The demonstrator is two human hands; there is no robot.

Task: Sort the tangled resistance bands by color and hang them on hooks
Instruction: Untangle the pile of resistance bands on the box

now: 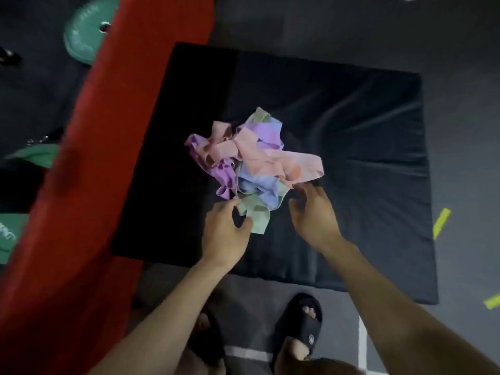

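A tangled heap of resistance bands point(251, 158) lies in the middle of a black mat point(351, 185). Pink bands point(295, 163), purple bands point(224, 171), a blue band point(259, 188) and a pale green band point(258, 216) are knotted together. My left hand point(226, 230) pinches the near end of the green band between thumb and fingers. My right hand point(315, 215) hovers just right of the heap's near edge, fingers spread and relaxed, holding nothing. No hooks are in view.
A wide red beam or pad point(89, 171) runs diagonally along the mat's left side. Green weight plates point(86, 36) lie on the dark floor at the far left. My feet in black slides point(300, 328) stand at the mat's near edge. Yellow tape marks point(441, 223) sit on the floor at right.
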